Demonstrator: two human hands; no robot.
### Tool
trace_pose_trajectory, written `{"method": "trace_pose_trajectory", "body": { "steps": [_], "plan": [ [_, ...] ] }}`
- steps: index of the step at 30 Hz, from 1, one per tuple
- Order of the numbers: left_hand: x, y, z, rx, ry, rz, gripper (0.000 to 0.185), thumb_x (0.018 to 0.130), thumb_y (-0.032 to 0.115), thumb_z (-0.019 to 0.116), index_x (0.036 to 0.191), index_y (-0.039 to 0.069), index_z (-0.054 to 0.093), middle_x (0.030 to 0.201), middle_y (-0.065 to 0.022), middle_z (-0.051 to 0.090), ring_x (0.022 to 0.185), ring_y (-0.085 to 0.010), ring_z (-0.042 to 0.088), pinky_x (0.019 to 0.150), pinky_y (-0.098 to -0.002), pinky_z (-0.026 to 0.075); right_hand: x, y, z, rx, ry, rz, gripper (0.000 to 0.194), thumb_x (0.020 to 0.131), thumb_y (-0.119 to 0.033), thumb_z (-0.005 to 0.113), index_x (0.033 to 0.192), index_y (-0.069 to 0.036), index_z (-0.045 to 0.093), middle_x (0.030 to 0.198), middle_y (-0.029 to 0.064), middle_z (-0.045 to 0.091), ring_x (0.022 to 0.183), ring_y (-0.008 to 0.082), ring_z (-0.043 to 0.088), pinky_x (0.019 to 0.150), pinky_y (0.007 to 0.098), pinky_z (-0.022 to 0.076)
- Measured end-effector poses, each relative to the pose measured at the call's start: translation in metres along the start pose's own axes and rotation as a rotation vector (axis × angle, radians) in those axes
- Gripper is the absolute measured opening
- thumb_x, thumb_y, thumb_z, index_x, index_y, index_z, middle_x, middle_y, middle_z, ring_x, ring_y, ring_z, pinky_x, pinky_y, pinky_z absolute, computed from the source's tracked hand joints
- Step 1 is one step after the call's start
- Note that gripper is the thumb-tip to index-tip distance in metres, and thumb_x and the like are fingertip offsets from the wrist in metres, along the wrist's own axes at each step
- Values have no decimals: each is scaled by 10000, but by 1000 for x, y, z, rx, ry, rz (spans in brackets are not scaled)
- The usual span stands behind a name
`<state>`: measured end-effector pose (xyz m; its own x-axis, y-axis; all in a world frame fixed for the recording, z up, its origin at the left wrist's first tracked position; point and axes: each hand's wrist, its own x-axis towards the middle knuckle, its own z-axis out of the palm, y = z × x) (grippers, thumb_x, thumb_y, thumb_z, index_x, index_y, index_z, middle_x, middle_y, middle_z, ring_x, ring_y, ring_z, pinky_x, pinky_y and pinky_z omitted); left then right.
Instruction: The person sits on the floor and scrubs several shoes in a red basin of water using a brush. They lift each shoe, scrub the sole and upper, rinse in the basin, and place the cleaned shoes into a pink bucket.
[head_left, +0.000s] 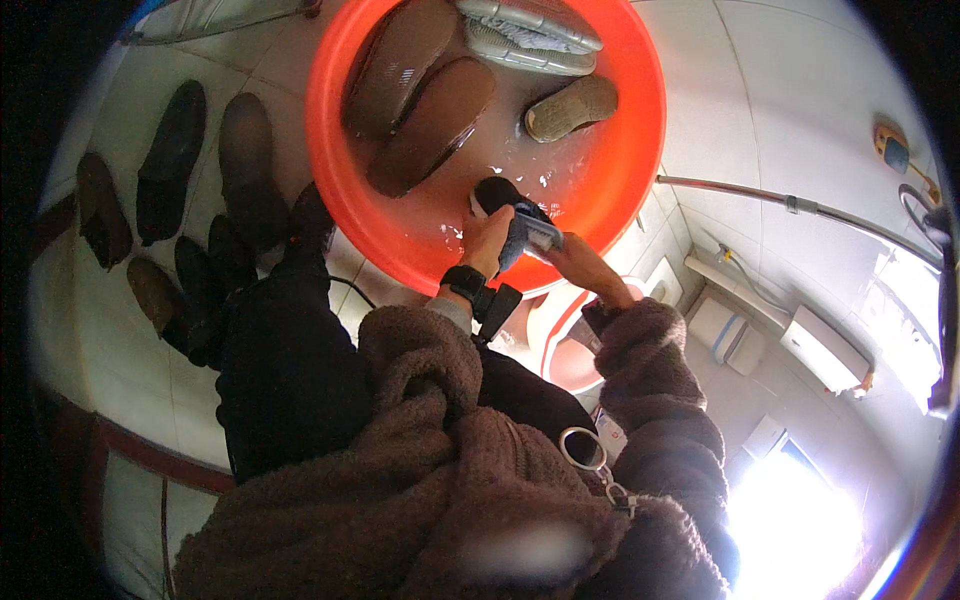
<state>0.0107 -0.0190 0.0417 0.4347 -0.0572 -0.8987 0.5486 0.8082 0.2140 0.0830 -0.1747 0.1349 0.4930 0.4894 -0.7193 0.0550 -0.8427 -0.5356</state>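
Note:
My left hand (484, 238), with a black band on the wrist, holds a dark shoe (498, 193) with a pale edge just above the water. My right hand (585, 264) grips a pale grey scrub brush (541, 234), which lies against the shoe's side; its contact face is partly hidden. Both hands are over the near side of a red-orange plastic basin (324, 142) of cloudy water. Two large brown shoe soles (409, 64) show at its far left. A silvery pair of shoes (529, 41) rests at the far rim, and a small tan shoe (571, 109) sits at the right.
Several dark shoes (172, 161) lie on the tiled floor (120, 330) to the left. A white basin with a red stripe (551, 330) stands close by on the right. Beyond it, a metal pole (735, 191) crosses before the tiled wall (795, 112).

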Motion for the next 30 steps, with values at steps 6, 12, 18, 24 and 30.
{"method": "trace_pose_trajectory", "body": {
  "steps": [6, 12, 18, 24, 30],
  "plan": [
    [-1, -12, 4, 232, 150, 205, 723, 810, 210, 702, 1455, 95, 397, 1167, -111, 610, 989, -209, 630, 781, -349, 533, 91, 53, 83, -80, 404, 295, 241, 849, -269, 638, 948, -50, 635, 925, 234, 694, 933, 421, 681, 768, 522, 541],
    [16, -3, 4, 84, 151, 277, 526, 805, 201, 699, 1293, 96, 534, 931, -75, 639, 688, -169, 622, 567, -329, 531, 30, 14, 17, -252, 126, 39, 302, 902, -286, 617, 1033, -17, 659, 954, 260, 684, 927, 424, 675, 768, 486, 529],
    [8, -14, 1, 89, 102, 253, 532, 806, 149, 692, 1310, 72, 540, 1019, -80, 645, 821, -194, 650, 680, -333, 539, 36, -2, 35, -196, 198, -10, 329, 894, -303, 630, 1072, -28, 659, 955, 250, 693, 952, 402, 678, 802, 470, 526],
    [10, -10, -3, 175, 161, 207, 618, 794, 155, 686, 1381, 100, 500, 1076, -96, 644, 926, -211, 641, 792, -343, 529, 88, 15, 60, -301, 149, 92, 256, 858, -252, 638, 1020, -54, 662, 1004, 233, 695, 986, 398, 667, 812, 453, 528],
    [27, -24, -2, 64, 50, 163, 665, 813, 188, 711, 1415, 97, 442, 1003, -105, 649, 783, -169, 645, 626, -333, 538, 13, 7, 4, -87, -13, 155, 296, 960, -276, 566, 1101, -20, 611, 998, 224, 679, 990, 373, 650, 844, 485, 500]
  ]
}}
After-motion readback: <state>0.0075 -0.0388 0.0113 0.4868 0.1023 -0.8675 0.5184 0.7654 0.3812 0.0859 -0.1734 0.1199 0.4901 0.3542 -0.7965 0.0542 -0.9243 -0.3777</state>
